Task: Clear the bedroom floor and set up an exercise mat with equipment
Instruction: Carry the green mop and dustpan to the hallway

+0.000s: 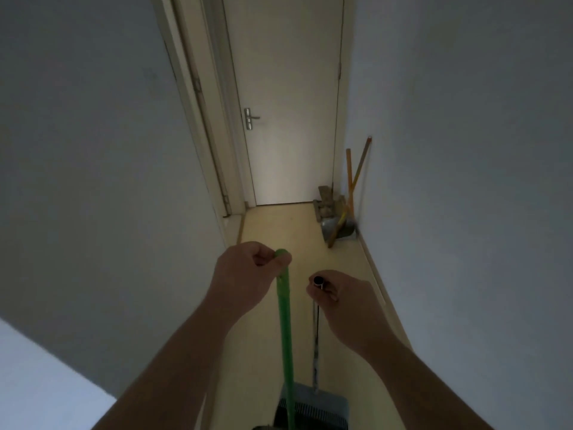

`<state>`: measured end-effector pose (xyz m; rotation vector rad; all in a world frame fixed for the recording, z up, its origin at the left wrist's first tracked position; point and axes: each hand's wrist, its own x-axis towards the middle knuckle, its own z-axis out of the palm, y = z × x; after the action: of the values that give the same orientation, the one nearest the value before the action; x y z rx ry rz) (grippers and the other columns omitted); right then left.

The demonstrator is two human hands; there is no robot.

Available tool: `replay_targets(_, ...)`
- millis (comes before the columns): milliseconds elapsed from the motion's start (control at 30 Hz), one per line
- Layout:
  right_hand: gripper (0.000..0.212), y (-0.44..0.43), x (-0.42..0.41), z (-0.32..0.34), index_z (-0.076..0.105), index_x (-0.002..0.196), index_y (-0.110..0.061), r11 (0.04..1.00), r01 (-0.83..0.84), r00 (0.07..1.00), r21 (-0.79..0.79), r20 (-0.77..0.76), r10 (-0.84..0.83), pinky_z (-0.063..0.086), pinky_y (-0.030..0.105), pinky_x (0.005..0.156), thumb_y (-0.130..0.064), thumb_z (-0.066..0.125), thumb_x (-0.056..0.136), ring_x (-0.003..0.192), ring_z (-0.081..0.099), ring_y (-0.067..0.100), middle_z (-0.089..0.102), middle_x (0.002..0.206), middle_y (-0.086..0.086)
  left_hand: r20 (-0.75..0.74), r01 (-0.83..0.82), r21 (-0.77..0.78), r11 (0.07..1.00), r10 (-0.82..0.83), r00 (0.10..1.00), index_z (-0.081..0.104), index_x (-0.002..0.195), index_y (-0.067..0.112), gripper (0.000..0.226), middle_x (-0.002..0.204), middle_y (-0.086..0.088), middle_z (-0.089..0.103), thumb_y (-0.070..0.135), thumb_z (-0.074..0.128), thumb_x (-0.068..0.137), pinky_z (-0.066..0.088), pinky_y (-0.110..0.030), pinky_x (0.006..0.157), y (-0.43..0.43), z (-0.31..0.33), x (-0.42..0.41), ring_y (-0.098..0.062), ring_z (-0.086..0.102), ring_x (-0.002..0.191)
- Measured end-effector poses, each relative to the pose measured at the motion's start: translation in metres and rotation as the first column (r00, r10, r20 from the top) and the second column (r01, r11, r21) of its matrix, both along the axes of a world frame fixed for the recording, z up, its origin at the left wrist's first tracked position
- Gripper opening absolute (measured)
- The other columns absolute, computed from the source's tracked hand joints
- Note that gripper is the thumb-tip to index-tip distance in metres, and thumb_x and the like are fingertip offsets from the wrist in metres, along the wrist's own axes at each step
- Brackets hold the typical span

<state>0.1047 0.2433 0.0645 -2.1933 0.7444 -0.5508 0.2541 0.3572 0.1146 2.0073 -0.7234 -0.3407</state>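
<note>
Narrow hallway, dim. Grey walls (465, 150) close in on both sides. A white door (288, 88) is shut at the far end, with a door frame (214, 150) on the left just before it. The pale floor (279, 225) runs between. In the far right corner are leaning tools (339, 218): two long sticks against the wall, a grey pan, something bundled behind, too dim to sort. At my feet is a grey dustpan (325, 401) on a thin dark handle, with the broom (285, 336), green-handled, standing just beside it, both roughly upright. My left hand (245, 274) is curled round the top of the broom. My right hand (344, 302) grips the top of the dustpan handle. No mat or exercise gear in view. My reading: this is the floor-clearing stage, sweeping kit in hand. Whether I'm fetching it or putting it back, I cannot tell. Next move calls for keeping both handles upright and off the walls in this tight passage. If stowing, lean them in that corner without toppling what's there.
</note>
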Motion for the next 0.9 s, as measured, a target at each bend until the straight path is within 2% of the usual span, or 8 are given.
replay_targets(100,0.027,-0.045,0.045,0.006,0.071,0.118,-0.022,1.0,-0.008,1.0,-0.023,-0.027,0.008,0.047,0.011,0.084,-0.037,0.063,0.097,0.096,0.067,0.004,0.074,0.107,-0.008,0.008,0.004,-0.001,1.0,-0.004,1.0,0.073,0.078,0.025,0.028,0.074,0.006,0.075,0.052,0.078,0.08,0.061,-0.042,0.081,-0.045,0.004,0.045,-0.013,0.072,0.075)
replay_targets(233,0.026,-0.103,0.099,0.007,0.072,0.116,-0.022,0.999,0.025,0.999,-0.027,-0.046,-0.026,0.049,0.011,0.081,-0.036,0.064,0.096,0.092,0.067,0.005,0.074,0.103,-0.007,0.034,0.046,0.027,0.999,-0.047,0.998,0.072,0.078,0.024,0.027,0.074,0.004,0.074,0.05,0.078,0.081,0.061,-0.042,0.08,-0.106,0.004,0.106,-0.015,0.073,0.075)
replay_targets(333,0.026,-0.149,0.141,0.0,0.073,0.116,-0.021,0.996,0.07,0.996,-0.056,-0.055,-0.073,0.039,0.0,0.075,-0.035,0.064,0.096,0.091,0.067,0.002,0.075,0.103,-0.007,0.029,0.092,-0.007,0.996,-0.092,0.995,0.073,0.078,0.024,0.026,0.075,0.003,0.075,0.049,0.079,0.08,0.061,-0.045,0.081,-0.156,-0.007,0.157,-0.017,0.073,0.077)
replay_targets(467,0.024,-0.213,0.203,-0.011,0.074,0.113,-0.022,0.986,0.158,0.984,-0.054,-0.079,-0.162,0.035,-0.005,0.069,-0.036,0.065,0.095,0.08,0.058,-0.007,0.075,0.099,-0.01,0.009,0.192,-0.026,0.981,-0.192,0.981,0.073,0.077,0.025,0.026,0.074,0.004,0.075,0.05,0.08,0.078,0.061,-0.046,0.08,-0.234,-0.023,0.231,-0.018,0.074,0.076)
replay_targets(600,0.026,-0.27,0.243,-0.013,0.072,0.116,-0.025,0.961,0.273,0.952,-0.049,-0.131,-0.277,0.035,-0.001,0.073,-0.039,0.063,0.096,0.084,0.061,-0.003,0.073,0.1,-0.013,0.014,0.294,0.004,0.956,-0.294,0.956,0.071,0.075,0.026,0.024,0.074,0.004,0.075,0.048,0.081,0.079,0.061,-0.047,0.077,-0.307,-0.029,0.289,-0.017,0.073,0.075)
replay_targets(767,0.018,-0.341,0.281,-0.012,0.074,0.107,-0.023,0.909,0.415,0.898,-0.046,-0.141,-0.417,0.036,0.0,0.066,-0.033,0.064,0.097,0.073,0.057,-0.002,0.069,0.089,-0.013,-0.013,0.404,0.016,0.914,-0.404,0.915,0.071,0.074,0.027,0.02,0.072,0.005,0.074,0.042,0.082,0.079,0.062,-0.046,0.076,-0.404,-0.024,0.339,-0.014,0.073,0.071)
replay_targets(833,0.017,-0.368,0.294,-0.014,0.074,0.106,-0.022,0.877,0.479,0.869,-0.036,-0.126,-0.479,0.039,0.004,0.07,-0.033,0.066,0.096,0.077,0.061,0.0,0.07,0.089,-0.012,-0.037,0.456,0.024,0.89,-0.455,0.89,0.071,0.075,0.026,0.017,0.071,0.006,0.075,0.037,0.082,0.081,0.062,-0.043,0.076,-0.441,-0.022,0.349,-0.011,0.073,0.067)
replay_targets(900,0.019,-0.403,0.309,-0.021,0.075,0.108,-0.022,0.844,0.536,0.84,-0.007,-0.1,-0.534,0.048,0.014,0.079,-0.033,0.068,0.094,0.083,0.065,0.005,0.074,0.094,-0.009,-0.071,0.504,0.026,0.864,-0.501,0.863,0.071,0.077,0.024,0.014,0.072,0.005,0.075,0.032,0.082,0.082,0.063,-0.043,0.076,-0.481,-0.023,0.359,-0.013,0.074,0.067)
